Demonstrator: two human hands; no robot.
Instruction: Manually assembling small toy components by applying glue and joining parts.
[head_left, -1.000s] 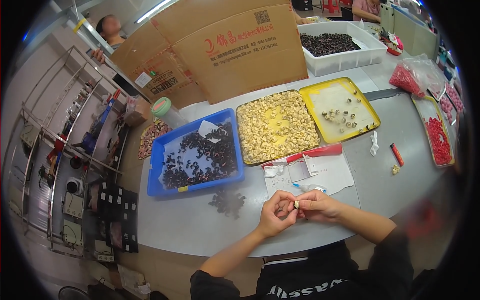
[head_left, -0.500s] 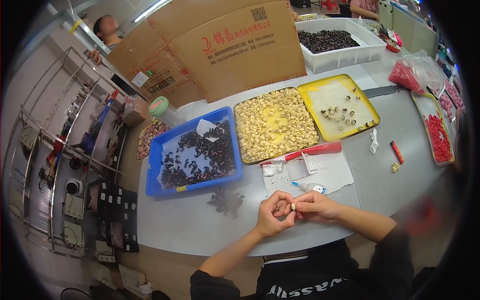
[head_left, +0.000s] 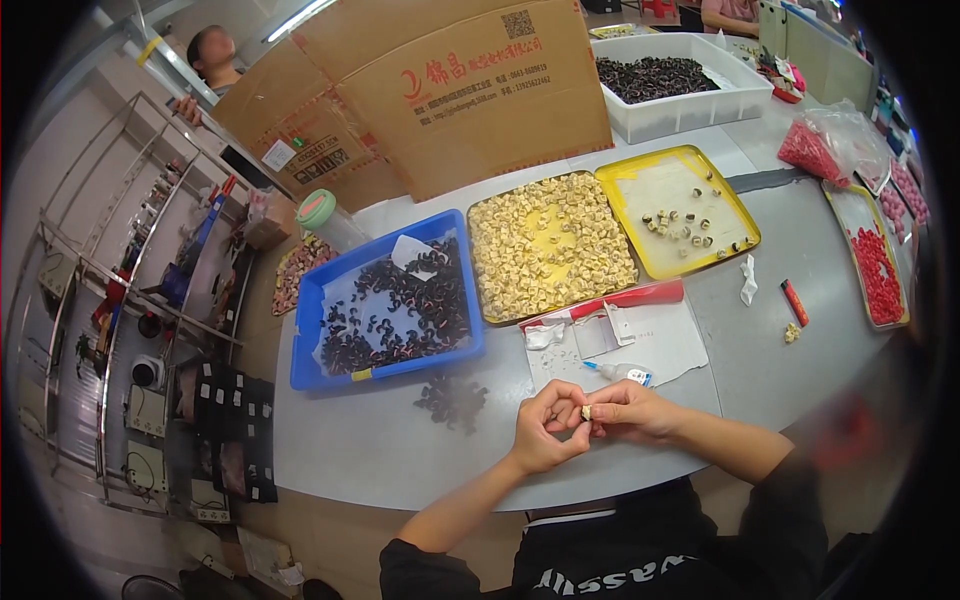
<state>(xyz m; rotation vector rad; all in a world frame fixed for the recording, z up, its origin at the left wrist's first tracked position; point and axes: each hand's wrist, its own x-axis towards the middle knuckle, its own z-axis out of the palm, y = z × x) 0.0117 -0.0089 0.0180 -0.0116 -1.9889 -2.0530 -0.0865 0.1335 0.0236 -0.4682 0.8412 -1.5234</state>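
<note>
Slightly leftward of where it was a second ago, a small cream-and-dark piece (head_left: 586, 412) sits between the fingertips of both hands, which have shifted with it, just in from the near edge of the counter (head_left: 400, 465). The left hand (head_left: 545, 430) pinches it with thumb and finger, and the right hand (head_left: 637, 412) meets it from the other side, its thumb and fingers closed narrowly on the same piece. Just beyond them, a small bottle (head_left: 628, 375) with a blue tip lies against a white card (head_left: 672, 345). Toward the counter's left edge stands a blue tray (head_left: 474, 290) of dark curved pieces (head_left: 430, 325). Beside it, a tray of cream pieces (head_left: 550, 240) adjoins a yellow tray (head_left: 650, 200) holding only a scattering. Nearer the right edge are a crumpled white tissue (head_left: 748, 280), a red stick (head_left: 795, 303) and a cream lump (head_left: 792, 333), with a tray of red pieces (head_left: 876, 275) farther right. Along the far side stand a cardboard sheet (head_left: 480, 140) and a white bin (head_left: 690, 118).
</note>
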